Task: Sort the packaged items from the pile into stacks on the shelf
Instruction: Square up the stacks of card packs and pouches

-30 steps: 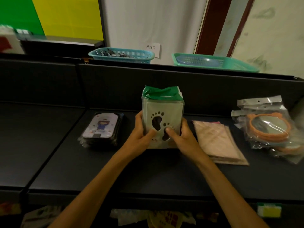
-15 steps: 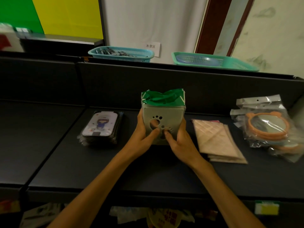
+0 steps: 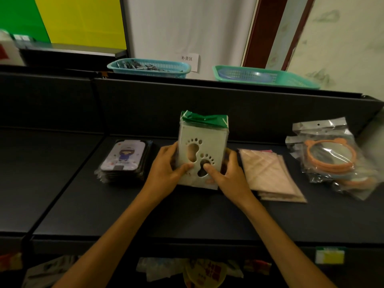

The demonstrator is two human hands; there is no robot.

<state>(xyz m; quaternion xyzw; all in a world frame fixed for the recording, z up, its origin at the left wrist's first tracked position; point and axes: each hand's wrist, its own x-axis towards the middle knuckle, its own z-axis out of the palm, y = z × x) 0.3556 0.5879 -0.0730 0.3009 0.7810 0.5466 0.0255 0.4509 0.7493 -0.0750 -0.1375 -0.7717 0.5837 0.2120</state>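
Note:
A bundle of grey footprint-cutout packs [image 3: 202, 148] with green tops stands tilted toward me on the black shelf [image 3: 145, 215], mid-frame. My left hand [image 3: 166, 171] grips its left side, thumb on the front face. Gripping the right side is my right hand [image 3: 228, 173], its thumb by the lower footprint hole. Left of the bundle lies a stack of cartoon-girl phone cases [image 3: 125, 159]. To the right lies a stack of beige quilted packets [image 3: 270, 175], then bagged orange-rimmed mirrors [image 3: 330, 156].
A dark back panel [image 3: 228, 104] rises behind the shelf, with a blue basket [image 3: 149, 67] and a green basket [image 3: 266, 76] on top. More packaged goods [image 3: 199, 271] show below the shelf's front edge. A yellow price tag [image 3: 329, 255] sits on the edge.
The bundle was tipped back half a second ago, showing less of its front; now it faces me again with both footprint cutouts showing. Both hands stay on its sides.

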